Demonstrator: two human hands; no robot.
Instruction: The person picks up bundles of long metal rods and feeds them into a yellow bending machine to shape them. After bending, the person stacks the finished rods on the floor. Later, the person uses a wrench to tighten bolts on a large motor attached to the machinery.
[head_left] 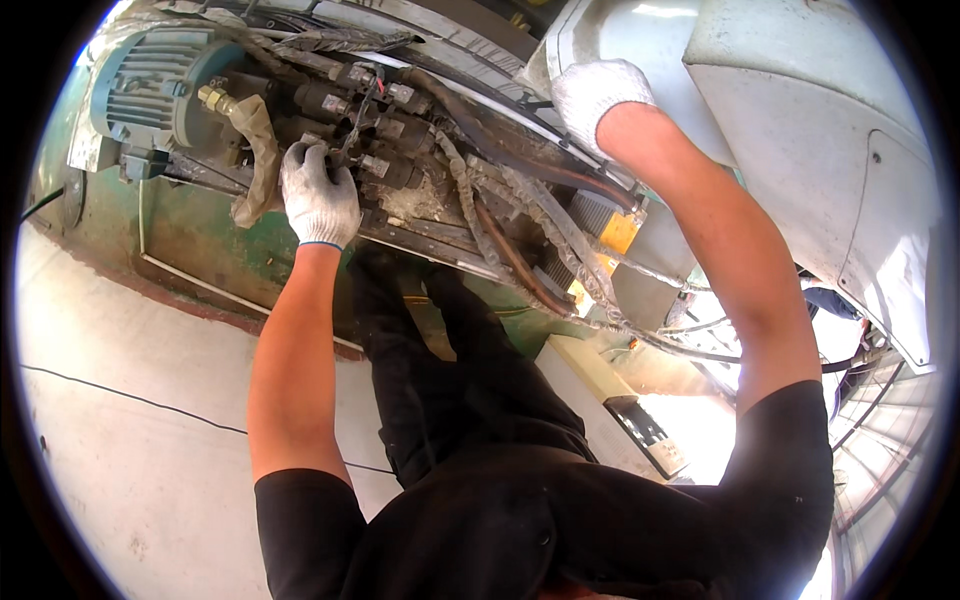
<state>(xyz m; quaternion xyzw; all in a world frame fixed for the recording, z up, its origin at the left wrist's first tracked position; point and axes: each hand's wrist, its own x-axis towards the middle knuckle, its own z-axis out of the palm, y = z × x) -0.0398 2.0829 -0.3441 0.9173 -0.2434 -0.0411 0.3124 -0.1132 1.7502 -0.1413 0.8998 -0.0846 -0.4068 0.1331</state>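
My left hand, in a white knitted glove, rests at a grimy hydraulic valve block. Its fingers curl down among the fittings, and what they grip is hidden. Just left of it hangs a dirty wrapped hose with a brass fitting at its top. Farther up and to the right, my right hand, also gloved, is closed beside a pale machine housing. A short dark tip shows at its left side; whatever lies inside the fist cannot be made out.
A blue-grey finned electric motor sits at the far left on a green base. Several hoses run rightward past the valves. A large pale casing stands at right. A cream box lies low by my legs.
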